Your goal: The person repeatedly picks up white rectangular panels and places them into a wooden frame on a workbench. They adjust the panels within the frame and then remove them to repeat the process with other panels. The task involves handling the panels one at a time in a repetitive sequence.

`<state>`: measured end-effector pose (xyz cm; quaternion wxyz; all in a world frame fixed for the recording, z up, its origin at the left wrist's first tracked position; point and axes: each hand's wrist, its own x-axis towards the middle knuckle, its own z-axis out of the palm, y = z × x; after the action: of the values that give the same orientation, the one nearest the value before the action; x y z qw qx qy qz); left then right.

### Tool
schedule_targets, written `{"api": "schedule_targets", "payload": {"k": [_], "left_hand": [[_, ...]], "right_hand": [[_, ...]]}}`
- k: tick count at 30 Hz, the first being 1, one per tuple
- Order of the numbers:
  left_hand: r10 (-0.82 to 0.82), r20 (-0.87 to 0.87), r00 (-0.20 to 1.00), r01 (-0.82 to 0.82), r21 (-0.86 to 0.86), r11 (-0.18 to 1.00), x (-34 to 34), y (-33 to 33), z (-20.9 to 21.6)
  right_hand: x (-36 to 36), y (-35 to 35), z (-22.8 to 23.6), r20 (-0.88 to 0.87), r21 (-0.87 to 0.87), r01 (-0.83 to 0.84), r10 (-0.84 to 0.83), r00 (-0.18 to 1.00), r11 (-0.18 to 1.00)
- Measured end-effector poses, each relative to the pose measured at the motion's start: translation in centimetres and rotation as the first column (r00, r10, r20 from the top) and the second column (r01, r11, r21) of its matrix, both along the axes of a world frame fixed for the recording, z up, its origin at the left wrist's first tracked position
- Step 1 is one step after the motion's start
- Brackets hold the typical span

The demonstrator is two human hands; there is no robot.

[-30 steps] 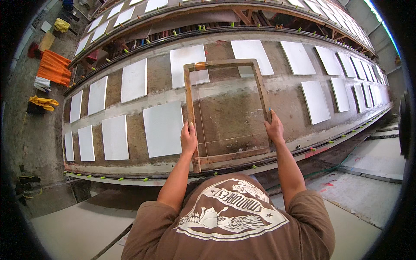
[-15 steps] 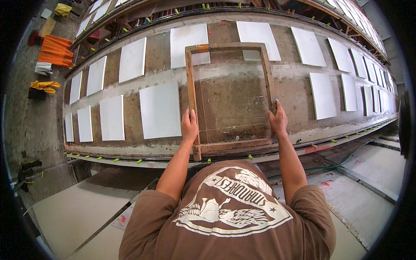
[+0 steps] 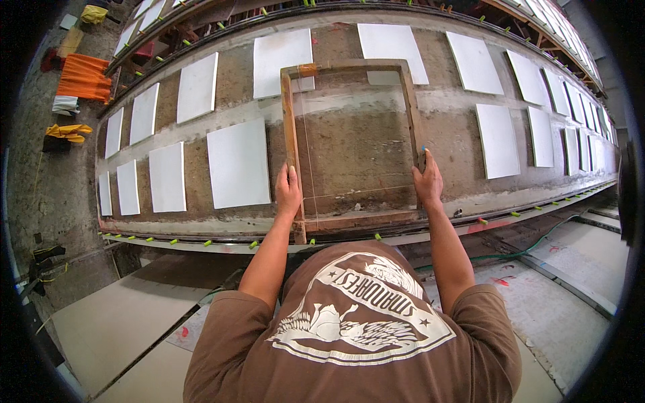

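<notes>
Wooden frame (image 3: 363, 65), held two-handed over a sheet-laden table (image 3: 447, 144)

Hours are counting from the middle of the frame, with twelve pointing away from the wearer.

Frame: one, rectangular. It is spanning the table directly before the wearer, the foot of its left bar reaching over the near edge at seven. Whether it is touching the table, one cannot tell. An orange patch (image 3: 308, 69) is marking its corner at eleven; two thin lines (image 3: 359, 192) are crossing inside it, low on the left.

Left hand (image 3: 289, 192): at eight, is grasping the left bar.

Right hand (image 3: 428, 181): at four, is grasping the right bar. A small blue spot (image 3: 424, 148) is showing by its fingertips.

Sheets, white, in two rows: one (image 3: 238, 164) is lying at nine, near the frame; another (image 3: 497, 141) at three, well apart. Two more, at eleven (image 3: 282, 50) and toward one (image 3: 391, 47), are running partly behind the frame's far corners.

Clips (image 3: 377, 236), green: are lining the near edge, one sitting at six.

Sundries: an orange cloth (image 3: 84, 77) is lying between nine and ten; a green hose (image 3: 517, 254) is trailing at four; a brown shirt (image 3: 363, 376), pale-printed, is filling six.
</notes>
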<state>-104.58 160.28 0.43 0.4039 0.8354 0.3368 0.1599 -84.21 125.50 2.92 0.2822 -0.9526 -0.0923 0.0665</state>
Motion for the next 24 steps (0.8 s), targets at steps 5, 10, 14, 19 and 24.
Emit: {"api": "schedule_targets", "payload": {"k": [5,10,14,19,24], "left_hand": [[-0.003,0.029,1.0,0.003,0.007,1.0,0.0,-0.8,-0.2],[-0.025,0.035,0.999,0.023,0.046,0.999,0.2,-1.1,-0.6],[-0.045,0.007,0.999,0.044,0.078,0.996,0.2,-1.2,-0.6],[-0.025,-0.03,0.999,0.028,0.091,0.995,0.1,-1.4,-0.9],[-0.01,-0.058,0.998,0.017,0.125,0.992,0.0,-1.8,-0.6]], "right_hand": [[-0.1,-0.5,0.4,-0.027,-0.012,0.02,-0.021,0.999,1.0],[-0.1,-1.2,0.3,-0.031,-0.006,0.016,-0.016,0.999,1.0],[-0.1,-1.4,0.6,-0.067,-0.012,0.021,-0.022,0.998,1.0],[-0.4,-1.4,1.3,-0.076,0.007,0.028,-0.027,0.997,1.0],[-0.6,-1.9,0.6,-0.028,-0.004,0.009,-0.009,1.0,1.0]]}}
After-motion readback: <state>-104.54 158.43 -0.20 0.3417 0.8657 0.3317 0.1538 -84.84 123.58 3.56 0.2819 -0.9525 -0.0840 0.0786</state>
